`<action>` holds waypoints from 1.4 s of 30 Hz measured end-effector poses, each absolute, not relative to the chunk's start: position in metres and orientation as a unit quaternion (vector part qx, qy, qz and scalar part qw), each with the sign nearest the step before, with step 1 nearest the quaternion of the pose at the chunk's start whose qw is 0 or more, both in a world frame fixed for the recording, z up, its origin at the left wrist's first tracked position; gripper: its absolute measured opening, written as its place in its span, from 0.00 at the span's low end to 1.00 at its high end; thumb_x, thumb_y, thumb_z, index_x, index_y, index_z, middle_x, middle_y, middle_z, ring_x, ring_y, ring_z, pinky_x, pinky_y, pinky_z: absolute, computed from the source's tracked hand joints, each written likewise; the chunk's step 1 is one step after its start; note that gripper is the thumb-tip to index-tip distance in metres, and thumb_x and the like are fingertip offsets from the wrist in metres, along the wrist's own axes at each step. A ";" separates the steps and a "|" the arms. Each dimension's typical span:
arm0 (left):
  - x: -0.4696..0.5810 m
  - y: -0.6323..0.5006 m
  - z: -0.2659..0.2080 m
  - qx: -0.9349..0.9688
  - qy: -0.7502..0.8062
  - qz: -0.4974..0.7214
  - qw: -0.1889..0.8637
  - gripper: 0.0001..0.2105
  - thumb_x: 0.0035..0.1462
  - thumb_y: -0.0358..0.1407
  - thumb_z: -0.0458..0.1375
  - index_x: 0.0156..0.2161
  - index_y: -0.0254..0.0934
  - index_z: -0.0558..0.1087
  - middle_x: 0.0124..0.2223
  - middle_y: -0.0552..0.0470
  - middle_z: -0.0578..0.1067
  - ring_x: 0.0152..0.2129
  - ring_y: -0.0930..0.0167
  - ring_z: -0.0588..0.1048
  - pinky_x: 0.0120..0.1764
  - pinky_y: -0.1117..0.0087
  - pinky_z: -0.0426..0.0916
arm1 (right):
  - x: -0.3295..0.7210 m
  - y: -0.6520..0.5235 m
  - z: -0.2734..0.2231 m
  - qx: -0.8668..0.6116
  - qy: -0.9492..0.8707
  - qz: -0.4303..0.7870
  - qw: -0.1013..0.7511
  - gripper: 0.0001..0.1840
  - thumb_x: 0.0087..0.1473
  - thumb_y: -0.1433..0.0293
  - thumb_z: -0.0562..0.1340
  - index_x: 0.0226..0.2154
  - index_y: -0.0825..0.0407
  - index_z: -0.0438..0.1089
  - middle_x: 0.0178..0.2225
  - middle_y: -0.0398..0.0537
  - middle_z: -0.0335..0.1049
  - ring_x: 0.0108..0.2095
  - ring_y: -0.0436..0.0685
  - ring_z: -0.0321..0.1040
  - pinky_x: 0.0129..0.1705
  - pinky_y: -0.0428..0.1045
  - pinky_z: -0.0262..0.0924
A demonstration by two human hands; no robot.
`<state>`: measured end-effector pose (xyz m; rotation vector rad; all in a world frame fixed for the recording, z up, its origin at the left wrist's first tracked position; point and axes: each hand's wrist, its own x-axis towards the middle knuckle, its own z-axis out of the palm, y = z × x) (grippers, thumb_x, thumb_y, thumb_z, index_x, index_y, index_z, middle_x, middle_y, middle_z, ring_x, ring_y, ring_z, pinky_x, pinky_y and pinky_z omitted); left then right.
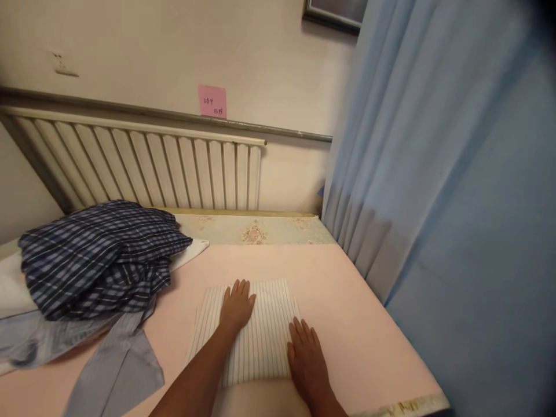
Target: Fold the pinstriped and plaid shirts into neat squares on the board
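A white cloth with thin dark stripes [267,330] lies flat on the pink sheet, roughly rectangular; it looks like a folded garment, but its kind cannot be made out. My left hand [237,305] rests palm down on its upper left part, fingers stretched out. At the cloth's right edge, my right hand [306,353] lies flat with fingers extended, partly on the cloth and partly over the pink sheet [351,324]. Neither hand grips anything. My left forearm covers some of the cloth's lower left side.
To the left sits a heap of clothes, with a dark blue checked garment [104,255] on top and a grey-blue one [117,365] beneath. A blue curtain [391,145] hangs along the right. Behind the bed are a radiator [174,165] and a pink note [212,101].
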<state>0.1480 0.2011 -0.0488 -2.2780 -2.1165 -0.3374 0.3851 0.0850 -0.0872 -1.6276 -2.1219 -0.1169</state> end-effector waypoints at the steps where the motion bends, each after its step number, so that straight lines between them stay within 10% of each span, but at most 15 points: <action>1: 0.147 0.199 -0.049 -0.729 -0.675 -0.110 0.009 0.28 0.65 0.45 0.37 0.65 0.32 0.55 0.67 0.45 0.56 0.65 0.60 0.49 0.63 0.51 0.44 | 0.384 0.085 -0.086 -0.592 -0.769 -0.046 0.238 0.24 0.62 0.69 0.49 0.58 0.51 0.63 0.62 0.47 0.58 0.64 0.63 0.49 0.65 0.60 0.42; 26: 0.098 0.084 -0.069 -0.748 -0.651 -0.125 0.040 0.27 0.65 0.45 0.40 0.66 0.38 0.55 0.68 0.49 0.53 0.66 0.60 0.49 0.62 0.53 0.49 | 0.390 0.080 -0.090 -0.561 -0.777 -0.065 0.280 0.23 0.62 0.70 0.50 0.58 0.56 0.62 0.61 0.56 0.59 0.63 0.62 0.53 0.63 0.60 0.47; 42: 0.099 0.063 -0.069 -0.739 -0.652 -0.151 0.081 0.25 0.64 0.43 0.43 0.63 0.36 0.61 0.66 0.46 0.60 0.63 0.58 0.56 0.60 0.51 0.54 | 0.395 0.078 -0.061 -0.689 -0.622 0.131 0.347 0.22 0.57 0.68 0.52 0.52 0.58 0.67 0.36 0.53 0.72 0.38 0.59 0.69 0.42 0.50 0.62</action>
